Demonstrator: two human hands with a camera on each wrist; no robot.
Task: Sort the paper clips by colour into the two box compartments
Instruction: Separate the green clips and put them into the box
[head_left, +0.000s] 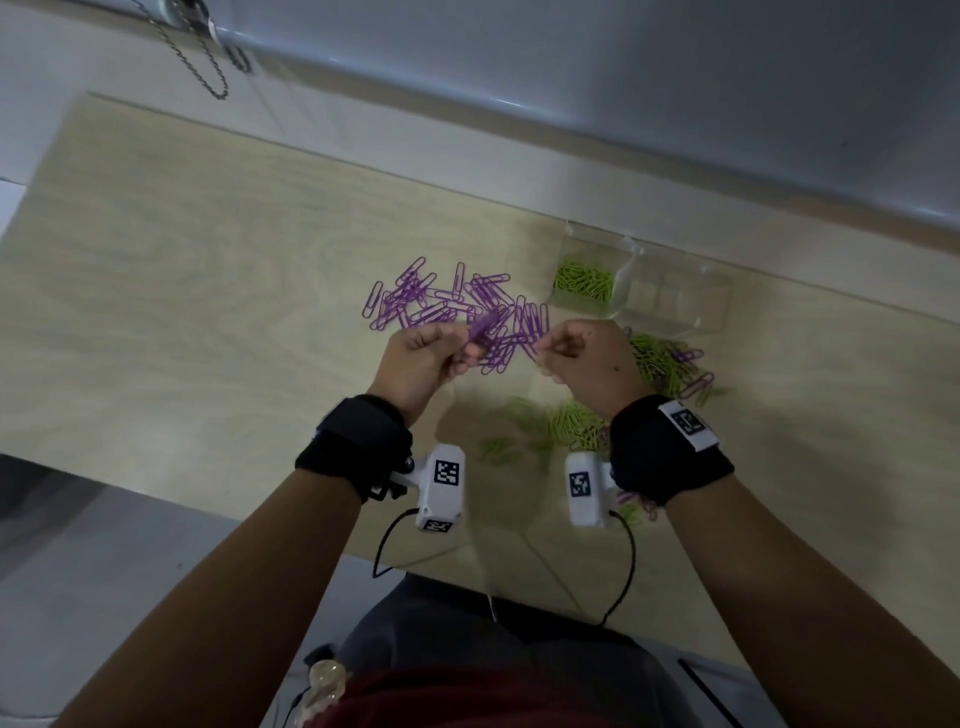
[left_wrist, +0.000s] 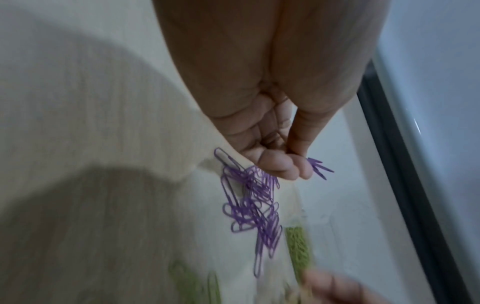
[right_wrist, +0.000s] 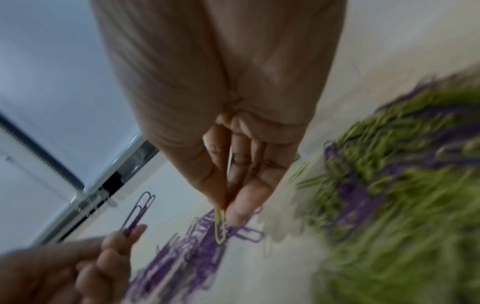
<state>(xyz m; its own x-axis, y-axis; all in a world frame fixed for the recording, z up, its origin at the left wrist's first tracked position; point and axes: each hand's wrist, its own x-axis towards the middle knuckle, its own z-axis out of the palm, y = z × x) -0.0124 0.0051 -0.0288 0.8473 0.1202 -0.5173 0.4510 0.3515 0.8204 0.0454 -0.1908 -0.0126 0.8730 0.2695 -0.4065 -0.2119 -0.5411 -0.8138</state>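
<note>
A spread of purple paper clips (head_left: 457, 306) lies on the wooden table in the middle of the head view. My left hand (head_left: 423, 358) hovers over its near edge and pinches a small bunch of purple clips (left_wrist: 318, 167), also seen as the held purple clips (right_wrist: 137, 214). My right hand (head_left: 576, 358) is raised beside it and pinches one green paper clip (right_wrist: 220, 228) that hangs down from its fingertips. The clear two-compartment box (head_left: 644, 291) stands behind my right hand; its left compartment holds green clips (head_left: 584, 280), the right one looks empty.
A mixed heap of green and purple clips (head_left: 665, 369) lies right of my right hand, with more green clips (head_left: 566, 426) under my wrist. The table's (head_left: 182, 291) near edge runs below my wrists. A wall and window frame lie behind the box.
</note>
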